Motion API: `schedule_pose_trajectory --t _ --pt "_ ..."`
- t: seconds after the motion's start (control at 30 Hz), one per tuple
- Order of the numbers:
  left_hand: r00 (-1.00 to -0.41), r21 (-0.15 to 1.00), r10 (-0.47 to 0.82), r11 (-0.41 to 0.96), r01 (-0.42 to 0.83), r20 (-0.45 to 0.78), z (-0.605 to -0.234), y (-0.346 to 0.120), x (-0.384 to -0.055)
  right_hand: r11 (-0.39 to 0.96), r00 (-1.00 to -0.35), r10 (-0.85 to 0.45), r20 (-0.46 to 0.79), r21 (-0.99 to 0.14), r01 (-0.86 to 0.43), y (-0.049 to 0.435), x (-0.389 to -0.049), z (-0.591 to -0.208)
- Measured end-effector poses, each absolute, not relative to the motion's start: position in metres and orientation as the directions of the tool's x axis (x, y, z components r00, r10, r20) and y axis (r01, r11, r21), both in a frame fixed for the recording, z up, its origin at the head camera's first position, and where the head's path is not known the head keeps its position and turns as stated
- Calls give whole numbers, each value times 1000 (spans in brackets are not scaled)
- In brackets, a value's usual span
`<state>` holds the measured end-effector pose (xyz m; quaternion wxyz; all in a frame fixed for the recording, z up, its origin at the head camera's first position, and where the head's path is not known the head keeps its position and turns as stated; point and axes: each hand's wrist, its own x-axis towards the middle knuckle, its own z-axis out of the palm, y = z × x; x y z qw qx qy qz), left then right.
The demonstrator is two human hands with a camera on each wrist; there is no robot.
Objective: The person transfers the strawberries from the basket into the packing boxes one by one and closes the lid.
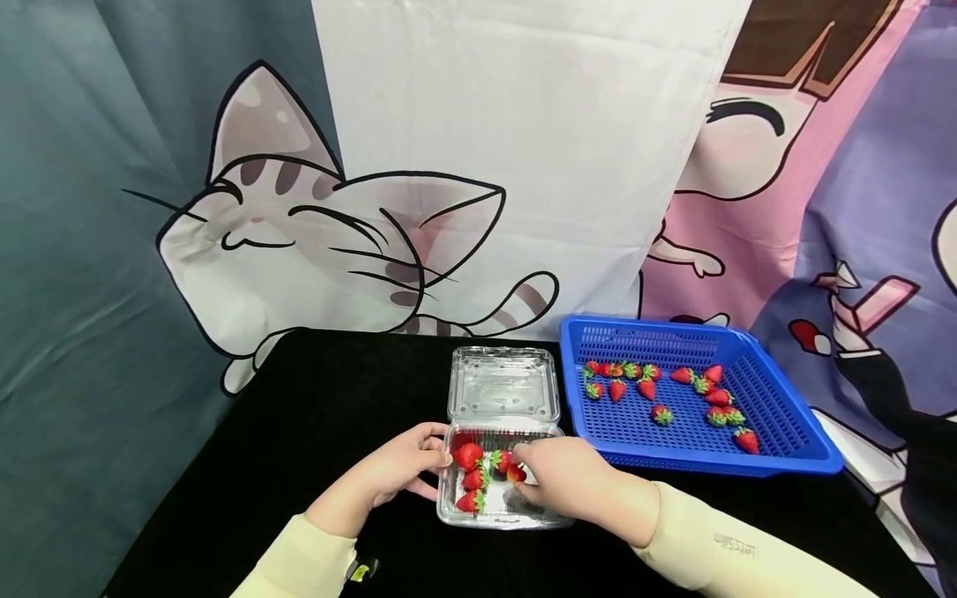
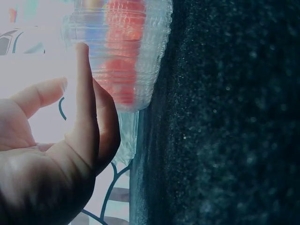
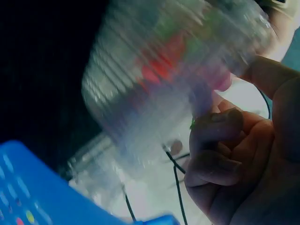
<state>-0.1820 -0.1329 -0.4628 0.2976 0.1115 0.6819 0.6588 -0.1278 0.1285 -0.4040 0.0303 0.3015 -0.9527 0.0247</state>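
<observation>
A clear plastic clamshell box (image 1: 503, 522) stands on the black cloth with its lid (image 1: 503, 386) folded back. Several red strawberries (image 1: 471, 455) lie along its left side. My left hand (image 1: 407, 469) touches the box's left wall, thumb by the rim; in the left wrist view its fingers (image 2: 84, 93) stretch up beside the ribbed wall. Over the box's right half, my right hand (image 1: 571, 477) pinches a strawberry (image 1: 516, 473) between thumb and fingers, next to another strawberry (image 1: 501, 461). The right wrist view is blurred, and the box wall partly veils the fruit there.
A blue plastic basket (image 1: 792, 415) sits right of the box, its near left corner close to my right hand. Several strawberries (image 1: 719, 397) are scattered in it. Behind the table hangs a cartoon-printed curtain (image 1: 523, 124). Black cloth (image 1: 336, 399) covers the table.
</observation>
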Motion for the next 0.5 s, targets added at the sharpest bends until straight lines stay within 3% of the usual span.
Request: schedule_pose_trajectory --t 0.2,0.5 --pt "-796 965 547 110 -238 -259 -463 -133 -183 843 -843 -538 -3 -33 -538 120 -127 -415" --pt "-798 965 543 111 -240 -261 -464 -133 -183 851 -850 -524 47 -9 -525 109 -132 -429"
